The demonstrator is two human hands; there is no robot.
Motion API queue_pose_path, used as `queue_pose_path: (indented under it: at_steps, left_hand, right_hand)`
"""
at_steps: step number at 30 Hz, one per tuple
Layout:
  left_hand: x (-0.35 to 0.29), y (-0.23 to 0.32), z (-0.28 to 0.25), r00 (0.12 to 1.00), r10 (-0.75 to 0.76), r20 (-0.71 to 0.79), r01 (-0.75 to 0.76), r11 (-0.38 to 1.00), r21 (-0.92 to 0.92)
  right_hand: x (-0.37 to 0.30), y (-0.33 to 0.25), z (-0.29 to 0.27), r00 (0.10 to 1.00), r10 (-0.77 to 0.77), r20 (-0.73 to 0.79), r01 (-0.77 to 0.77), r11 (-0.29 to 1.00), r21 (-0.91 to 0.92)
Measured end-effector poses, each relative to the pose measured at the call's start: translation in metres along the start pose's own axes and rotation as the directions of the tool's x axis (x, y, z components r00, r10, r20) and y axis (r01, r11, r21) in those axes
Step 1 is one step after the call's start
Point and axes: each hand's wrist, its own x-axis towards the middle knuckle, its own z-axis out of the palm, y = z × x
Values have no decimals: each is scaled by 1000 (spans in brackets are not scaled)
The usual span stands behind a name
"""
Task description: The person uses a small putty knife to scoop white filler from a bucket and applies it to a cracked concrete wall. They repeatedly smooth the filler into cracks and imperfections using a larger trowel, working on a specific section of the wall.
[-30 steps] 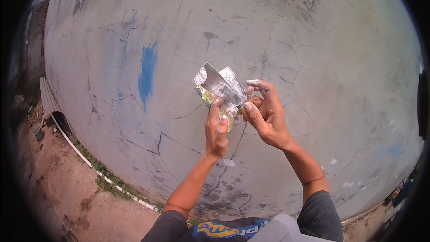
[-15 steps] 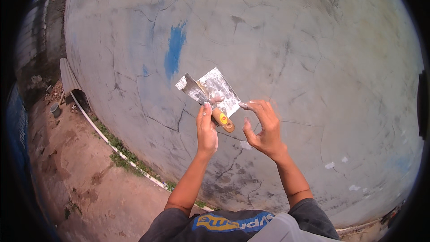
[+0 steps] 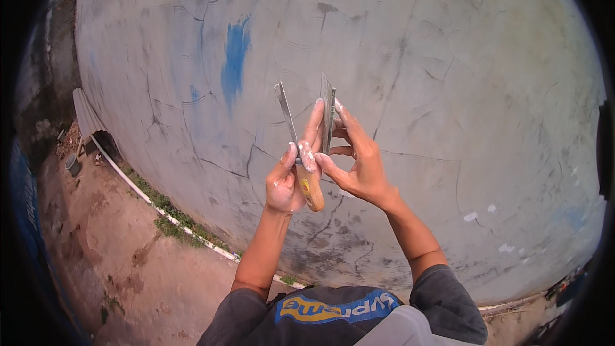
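Both my hands are raised in front of the cracked grey wall. My left hand (image 3: 288,182) grips a putty knife with a wooden handle (image 3: 310,193) and a narrow metal blade (image 3: 286,110), now seen almost edge-on. Its whitened fingers also reach up along a thin flat metal scraper plate (image 3: 328,118), which stands on edge to the knife's right. From the right, my right hand (image 3: 362,166) has its fingers bent against that plate, with the thumb by its lower end. White paste coats several of my fingertips.
The wall (image 3: 416,102) fills most of the view, with a blue paint patch (image 3: 236,57) and white dabs (image 3: 471,216) low at the right. A white pipe (image 3: 192,237) and weeds (image 3: 170,208) run along its foot. A bucket (image 3: 73,164) sits on the dirt ground (image 3: 141,282).
The knife and the plate have turned from face-on to nearly edge-on. My right hand has moved left and closed onto the plate; the left hand has rolled palm-inward.
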Motion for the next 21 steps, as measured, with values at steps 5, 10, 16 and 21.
queue_pose_path:
  at_steps: [5,10,16,21]
  left_hand:
    - [-1,10,17,984,152,87,-162,979,120]
    - [-12,29,6,951,294,-92,-251,912,323]
    - [-13,12,-11,852,392,-347,-197,854,481]
    - [32,3,-26,794,561,-232,-186,589,787]
  right_hand:
    - [3,20,-12,942,335,-14,-295,846,444]
    - [15,24,-39,830,525,189,-442,411,797]
    - [62,-16,-77,882,462,89,-399,634,662]
    - [133,-56,-159,884,-392,-255,322,906,-277]
